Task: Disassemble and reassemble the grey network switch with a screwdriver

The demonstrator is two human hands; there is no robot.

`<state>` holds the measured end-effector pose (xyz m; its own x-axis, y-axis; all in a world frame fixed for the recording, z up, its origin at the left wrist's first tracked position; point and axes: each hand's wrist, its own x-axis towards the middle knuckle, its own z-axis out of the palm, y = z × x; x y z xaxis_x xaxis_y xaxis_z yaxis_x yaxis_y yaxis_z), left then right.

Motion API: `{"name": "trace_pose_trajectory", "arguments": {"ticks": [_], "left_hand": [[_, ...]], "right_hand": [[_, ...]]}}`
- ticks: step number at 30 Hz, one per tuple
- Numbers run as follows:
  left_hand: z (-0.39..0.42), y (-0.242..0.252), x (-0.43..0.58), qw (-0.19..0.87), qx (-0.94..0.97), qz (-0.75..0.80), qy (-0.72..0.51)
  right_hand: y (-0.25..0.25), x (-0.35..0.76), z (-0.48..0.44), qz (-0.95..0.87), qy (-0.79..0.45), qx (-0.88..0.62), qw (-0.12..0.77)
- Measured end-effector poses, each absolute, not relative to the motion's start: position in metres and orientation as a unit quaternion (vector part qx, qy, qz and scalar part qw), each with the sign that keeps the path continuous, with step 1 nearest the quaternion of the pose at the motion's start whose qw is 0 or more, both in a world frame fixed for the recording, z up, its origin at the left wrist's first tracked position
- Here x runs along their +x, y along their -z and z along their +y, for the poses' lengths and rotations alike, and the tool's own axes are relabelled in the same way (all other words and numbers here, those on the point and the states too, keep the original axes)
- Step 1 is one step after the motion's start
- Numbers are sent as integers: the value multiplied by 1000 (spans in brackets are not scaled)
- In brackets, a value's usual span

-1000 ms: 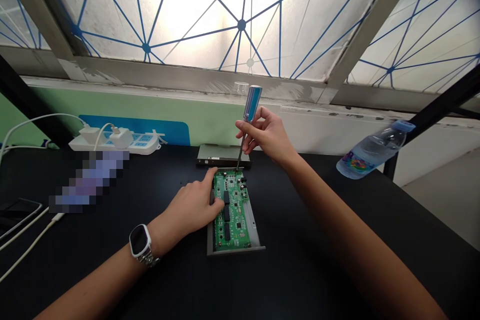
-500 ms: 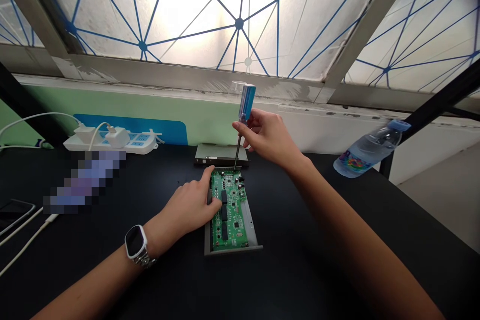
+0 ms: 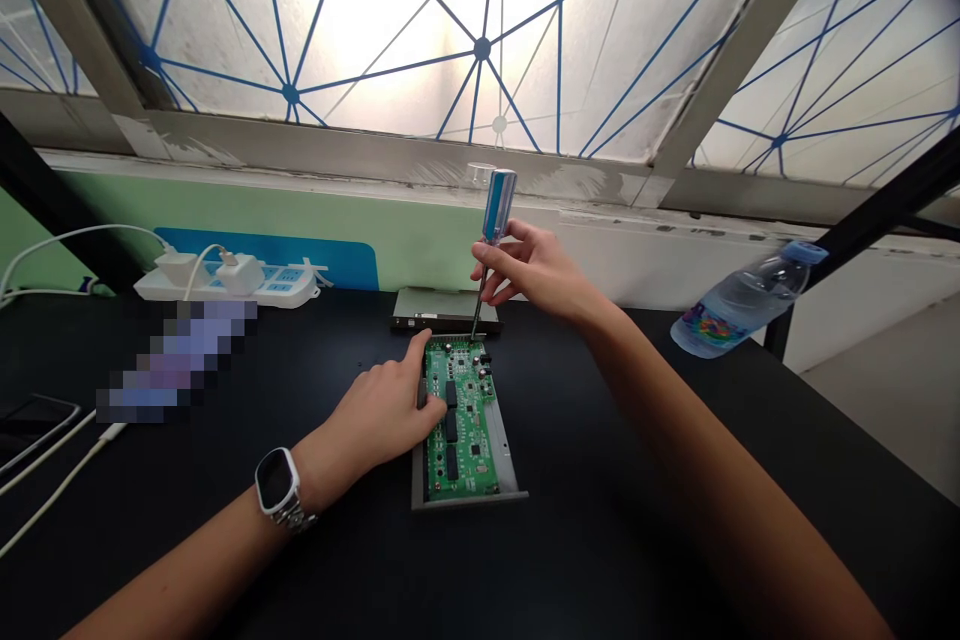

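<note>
Head cam: R hand [image 3: 536,272] grips screwdriver [image 3: 499,207], tip [image 3: 473,334] prob. on PCB [image 3: 469,430]; L hand [image 3: 373,417] open on it.

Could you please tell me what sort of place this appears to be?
It looks like an electronics repair bench, though I cannot be sure. A green circuit board sits in a grey metal chassis on a black bench, the right hand holds a blue-handled screwdriver, and a power strip stands behind.

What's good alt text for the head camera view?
A right hand holds a blue-handled screwdriver, its tip at the top edge of a green circuit board, while the left hand rests against the board's side in a metal tray on a black table.
</note>
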<state>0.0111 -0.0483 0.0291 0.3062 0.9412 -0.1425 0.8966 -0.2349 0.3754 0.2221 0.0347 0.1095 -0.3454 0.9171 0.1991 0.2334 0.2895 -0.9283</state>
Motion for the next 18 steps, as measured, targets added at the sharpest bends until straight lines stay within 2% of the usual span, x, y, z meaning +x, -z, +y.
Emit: {"name": "trace_pose_trajectory", "arguments": {"ticks": [3,6,18], "left_hand": [[-48,-27,11,192,784,588,-56],[-48,-26,11,194,784,587,-55],[-43,-22,6,185,789,583,-57]], "right_hand": [[-104,219,36,-680,-424,-412,433],[-102,219,36,-687,-416,-411,432],[-117,232,33,-732,-441,-392,341]]}}
